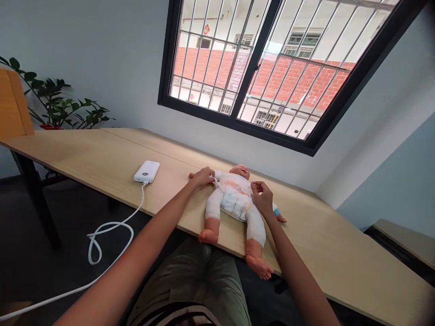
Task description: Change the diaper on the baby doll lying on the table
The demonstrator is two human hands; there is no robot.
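A baby doll (234, 199) lies on its back on the light wooden table (102, 151), its head towards the window. It wears a white diaper and white cloth around its body and legs. Its feet stick out past the table's near edge. My left hand (203, 176) rests at the doll's side, with the fingers gripping the edge of the white cloth (216, 180) at the waist. My right hand (262, 198) is over the other side of the chest, thumb and finger pinched on the cloth. The doll's arm under that hand is partly hidden.
A white power bank (146, 171) lies left of the doll, and its white cable (112, 231) drops over the table edge to the floor. A potted green plant (57, 102) and a wooden panel (13, 104) stand far left. A barred window (254, 68) is behind the table.
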